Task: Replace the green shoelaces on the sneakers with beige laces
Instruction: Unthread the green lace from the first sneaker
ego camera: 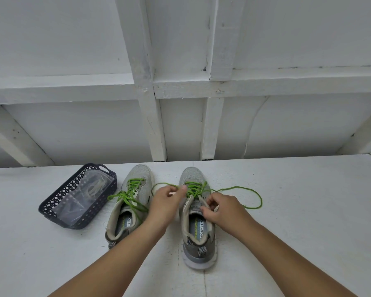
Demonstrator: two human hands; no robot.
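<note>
Two grey sneakers stand side by side on the white table, toes pointing away from me. The left sneaker (128,202) carries a tied green lace (130,192). On the right sneaker (196,219) the green lace (240,194) is untied, and its loose ends trail out to both sides. My left hand (166,203) pinches that lace beside the upper eyelets. My right hand (220,210) grips the tongue and collar of the right sneaker. The beige laces (94,189) lie in a clear bag inside the basket.
A dark blue perforated basket (58,202) sits to the left of the sneakers with a clear plastic bag (81,200) in it. The white table (298,211) ends at a white wooden frame wall (180,93) behind the shoes.
</note>
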